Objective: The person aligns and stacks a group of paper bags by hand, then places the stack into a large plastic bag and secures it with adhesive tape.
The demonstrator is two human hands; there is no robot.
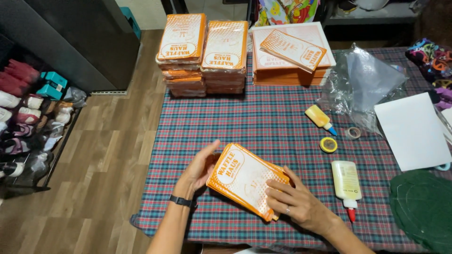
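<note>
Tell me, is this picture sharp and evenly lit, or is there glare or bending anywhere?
Head view: mostly sharp, soft indoor light; glare on the clear plastic bag; faint shadows under both hands, left and right, holding the orange packet; the table's edges splay outward, wide-lens distortion.

A wood-plank floor (103, 155) runs along the left side, lit evenly. A low shoe rack (33, 127) crowded with shoes stands at the far left, beside a dark grey cabinet (80, 37). The surface (263, 122) wears a red-and-green plaid cloth. A dark shelf (367, 21) crosses the back wall at the top right.
</note>
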